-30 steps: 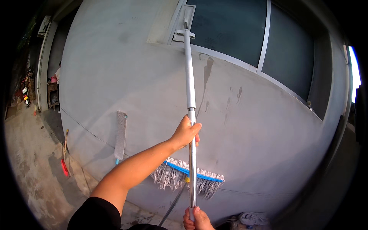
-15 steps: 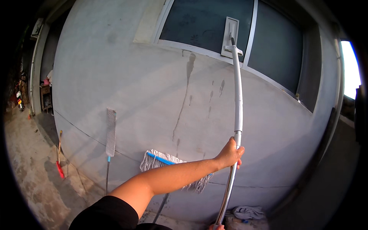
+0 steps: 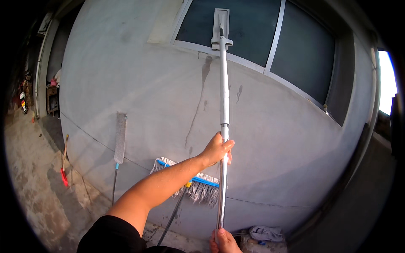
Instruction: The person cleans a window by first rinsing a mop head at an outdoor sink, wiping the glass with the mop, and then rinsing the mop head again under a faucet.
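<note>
My left hand (image 3: 218, 149) is wrapped round the silver and white pole of a flat mop (image 3: 225, 92), just below its thicker white sleeve. Lower down, near the bottom of the view, my right hand (image 3: 225, 241) grips the same pole. The mop's narrow rectangular grey head (image 3: 215, 27) stands lengthwise against the left pane of a dark window (image 3: 249, 33), with its lower end near the sill frame. Wet streaks (image 3: 205, 74) run down the grey wall below the window.
A string mop (image 3: 202, 192) with a blue bar leans on the wall behind my left arm. Left of it stands a long grey duster (image 3: 120, 139). A red-headed broom (image 3: 64, 177) leans farther left. A grey cloth (image 3: 266, 233) lies low at the right.
The mop head has moved left across the pane, from beside the middle frame to nearer the pane's centre. Both hands have shifted left with the pole.
</note>
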Demonstrator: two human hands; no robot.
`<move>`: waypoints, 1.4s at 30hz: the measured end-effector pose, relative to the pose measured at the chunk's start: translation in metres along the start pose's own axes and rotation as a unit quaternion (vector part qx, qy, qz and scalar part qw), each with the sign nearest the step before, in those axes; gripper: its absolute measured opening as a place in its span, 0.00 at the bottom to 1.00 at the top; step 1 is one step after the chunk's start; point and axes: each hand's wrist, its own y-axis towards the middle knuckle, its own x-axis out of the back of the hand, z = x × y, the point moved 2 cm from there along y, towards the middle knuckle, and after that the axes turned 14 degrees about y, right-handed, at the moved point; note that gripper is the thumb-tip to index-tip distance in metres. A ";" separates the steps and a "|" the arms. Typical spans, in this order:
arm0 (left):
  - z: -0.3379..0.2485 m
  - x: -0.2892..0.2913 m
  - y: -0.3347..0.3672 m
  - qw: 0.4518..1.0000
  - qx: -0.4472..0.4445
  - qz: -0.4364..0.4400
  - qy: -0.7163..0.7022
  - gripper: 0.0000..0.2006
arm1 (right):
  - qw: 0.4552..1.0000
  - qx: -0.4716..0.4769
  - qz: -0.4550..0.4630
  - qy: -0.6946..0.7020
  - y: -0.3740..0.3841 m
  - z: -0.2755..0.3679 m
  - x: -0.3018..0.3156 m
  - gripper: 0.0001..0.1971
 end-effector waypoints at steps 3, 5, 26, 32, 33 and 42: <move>-0.005 0.055 0.006 0.998 0.012 -0.059 0.023 0.08 | 0.990 0.012 0.131 -0.055 0.042 0.009 -0.011 0.21; -0.011 0.095 0.009 0.993 0.037 -0.100 0.046 0.08 | 0.983 -0.022 0.179 -0.028 0.072 0.011 -0.032 0.21; 0.001 0.097 -0.008 0.993 0.005 -0.108 0.054 0.10 | 0.967 -0.004 0.252 0.046 0.110 -0.034 -0.018 0.19; 0.020 0.049 -0.025 1.000 0.000 -0.012 0.017 0.11 | 0.991 0.117 0.065 -0.021 0.091 -0.060 0.010 0.17; 0.018 0.037 -0.027 0.999 0.001 0.049 0.000 0.10 | 0.983 0.176 0.009 -0.056 0.087 -0.071 0.024 0.17; 0.018 -0.092 -0.044 0.946 0.108 0.188 -0.242 0.14 | 0.776 0.244 -0.452 -0.365 -0.013 -0.184 0.105 0.14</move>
